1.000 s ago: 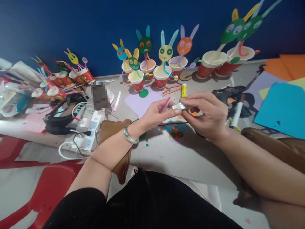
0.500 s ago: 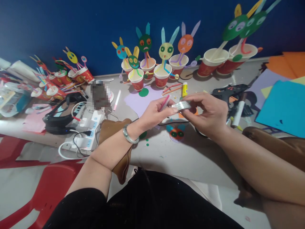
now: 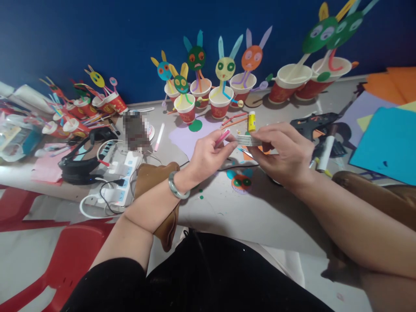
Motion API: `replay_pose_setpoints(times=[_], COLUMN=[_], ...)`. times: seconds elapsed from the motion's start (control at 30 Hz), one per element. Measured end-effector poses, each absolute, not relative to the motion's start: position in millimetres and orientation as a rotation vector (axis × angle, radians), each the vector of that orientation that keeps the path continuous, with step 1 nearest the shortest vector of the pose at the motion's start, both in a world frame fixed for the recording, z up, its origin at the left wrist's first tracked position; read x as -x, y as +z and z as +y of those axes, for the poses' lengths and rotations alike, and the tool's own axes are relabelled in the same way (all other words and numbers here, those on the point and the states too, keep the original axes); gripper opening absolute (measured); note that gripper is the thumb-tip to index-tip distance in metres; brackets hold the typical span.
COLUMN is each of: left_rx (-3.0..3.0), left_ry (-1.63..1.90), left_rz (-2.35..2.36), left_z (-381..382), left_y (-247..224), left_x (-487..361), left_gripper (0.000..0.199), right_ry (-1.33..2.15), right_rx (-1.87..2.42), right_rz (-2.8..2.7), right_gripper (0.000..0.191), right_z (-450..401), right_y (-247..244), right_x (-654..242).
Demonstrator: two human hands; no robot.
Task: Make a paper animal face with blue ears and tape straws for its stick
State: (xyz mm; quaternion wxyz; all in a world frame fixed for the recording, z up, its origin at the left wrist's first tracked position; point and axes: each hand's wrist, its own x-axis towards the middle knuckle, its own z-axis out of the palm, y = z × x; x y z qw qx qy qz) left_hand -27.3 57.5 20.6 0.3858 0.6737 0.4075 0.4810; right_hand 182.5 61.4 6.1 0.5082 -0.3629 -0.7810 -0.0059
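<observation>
My left hand [image 3: 209, 151] is closed around a pink pen [image 3: 222, 138], with its thumb and fingertips pointing right. Opposite it, my right hand [image 3: 284, 151] pinches a small silvery-white piece [image 3: 247, 140] that bears faint lines of print; its exact kind is unclear. A narrow gap separates the left fingertips from that piece. On the table below lies an orange rabbit face [image 3: 241, 183] with green eyes and blue ears. Just beyond my right fingers stands a yellow glue stick [image 3: 251, 121].
Paper cups with rabbit figures [image 3: 221, 102] line the blue wall. To the right lie a black glue gun [image 3: 313, 123], a white marker [image 3: 326, 151] and blue paper [image 3: 383, 145]. A power strip [image 3: 126, 177] with cables and a black headset [image 3: 78, 162] occupy the left.
My left fingers have come off the silvery-white piece and moved slightly left with the pink pen. The piece stays in my right hand, its printed side now turned more into view.
</observation>
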Motion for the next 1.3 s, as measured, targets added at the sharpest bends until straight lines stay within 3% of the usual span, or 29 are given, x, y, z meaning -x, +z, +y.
replay_pose_setpoints(times=[0.17,0.77,1.0,1.17,1.3], left_rx=[-1.691,-1.656,-1.489,-1.523,-1.631], left_ry=[1.169,1.098,0.993,0.962,1.102], left_rz=[1.042,0.921,0.888,0.838,0.933], left_z=[60.0,60.8,67.1,65.2,64.2], left_y=[20.0,25.0,26.6,30.8,25.4], left_x=[28.4,28.7,33.7,33.5,33.4], left_gripper=[0.053,0.059,0.065,0.064,0.061], right_ry=[-0.174,0.052,0.408,0.58,0.548], right_rx=[0.791,0.933,0.818,0.831,0.772], right_rz=[-1.899,-1.848,-1.666,-1.721,-1.736], right_gripper=[0.012,0.004,0.018,0.016,0.034], right_z=[63.6,64.3,68.4,67.0,63.7], right_y=[4.8,6.5,5.3,4.7,11.0], right_x=[-179.4,-180.3,-174.6,-175.3,-175.4])
